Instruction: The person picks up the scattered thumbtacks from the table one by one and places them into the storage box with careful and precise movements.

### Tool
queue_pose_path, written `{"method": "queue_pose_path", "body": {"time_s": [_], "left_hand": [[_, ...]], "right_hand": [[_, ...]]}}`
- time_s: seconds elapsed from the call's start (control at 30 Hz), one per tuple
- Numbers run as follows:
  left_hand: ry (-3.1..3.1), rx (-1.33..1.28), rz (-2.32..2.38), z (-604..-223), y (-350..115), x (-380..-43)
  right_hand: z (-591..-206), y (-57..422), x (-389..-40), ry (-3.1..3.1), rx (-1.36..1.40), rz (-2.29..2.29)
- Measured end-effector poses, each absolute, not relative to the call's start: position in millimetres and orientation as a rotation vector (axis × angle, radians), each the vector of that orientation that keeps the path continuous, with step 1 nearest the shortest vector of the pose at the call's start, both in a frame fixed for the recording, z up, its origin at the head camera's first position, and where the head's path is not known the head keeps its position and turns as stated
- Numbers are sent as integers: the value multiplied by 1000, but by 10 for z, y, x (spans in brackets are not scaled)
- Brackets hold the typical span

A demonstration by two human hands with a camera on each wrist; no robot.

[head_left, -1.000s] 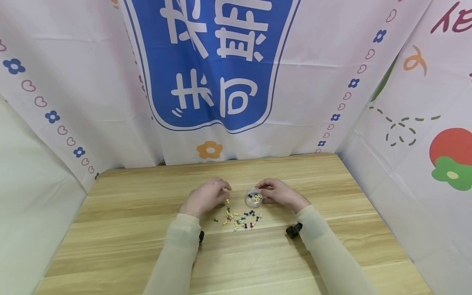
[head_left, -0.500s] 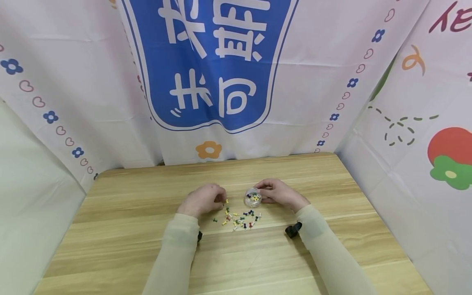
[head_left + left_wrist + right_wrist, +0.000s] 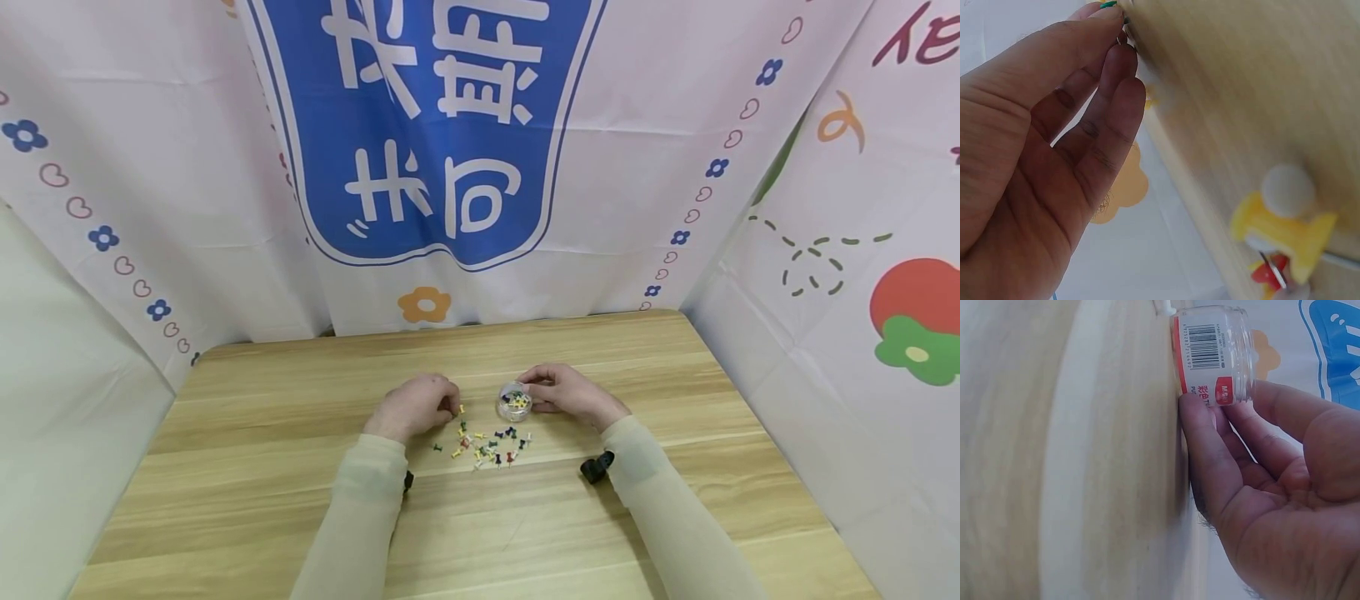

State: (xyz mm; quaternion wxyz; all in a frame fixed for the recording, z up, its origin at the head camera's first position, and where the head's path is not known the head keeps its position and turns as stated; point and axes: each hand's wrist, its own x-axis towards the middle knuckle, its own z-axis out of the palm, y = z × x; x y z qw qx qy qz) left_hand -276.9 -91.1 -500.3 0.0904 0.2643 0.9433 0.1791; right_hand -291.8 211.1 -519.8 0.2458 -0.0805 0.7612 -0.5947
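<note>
My left hand (image 3: 416, 406) is low over the table at the left edge of the scattered push pins (image 3: 480, 450). In the left wrist view its thumb and forefinger pinch a green push pin (image 3: 1109, 4), mostly hidden by the fingertips. My right hand (image 3: 573, 393) holds a small clear jar (image 3: 1235, 356) from its right side, thumb near the rim and fingers lower down. The jar stands upright on the table, its mouth uncovered, with several coloured push pins (image 3: 517, 402) inside. A label with a barcode (image 3: 1204, 347) is on its side.
Yellow, red, green, blue and white pins lie loose in front of the jar, some with their metal points showing. A lone green pin (image 3: 437, 447) lies at their left. The wooden table (image 3: 262, 467) ends at a printed cloth (image 3: 615, 250) behind.
My left hand has drawn back slightly toward me, and its spread fingers have come together on the green push pin. My right hand stays at the jar.
</note>
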Motion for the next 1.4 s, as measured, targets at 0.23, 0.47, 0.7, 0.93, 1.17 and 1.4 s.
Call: {"method": "queue_pose_path", "body": {"time_s": [0.23, 0.47, 0.7, 0.93, 1.17, 1.4], "left_hand": [[2808, 778, 544, -4989, -902, -2760], [2820, 787, 519, -4976, -888, -2774], [2852, 840, 519, -4893, -812, -2754], [2902, 976, 522, -4817, -686, -2724], [2967, 1054, 505, -4791, -529, -2667], [3021, 1175, 474, -4815, -354, -2634]], "right_hand": [[-5218, 2124, -2930, 2060, -234, -1630], [-5222, 2125, -2930, 2050, -241, -1634], [-5214, 2120, -2922, 2067, -249, -1616], [-5198, 2110, -2911, 2062, -251, -1620], [-5194, 2095, -2894, 2081, -270, -1608], [-5207, 2100, -2905, 2082, -267, -1612]]}}
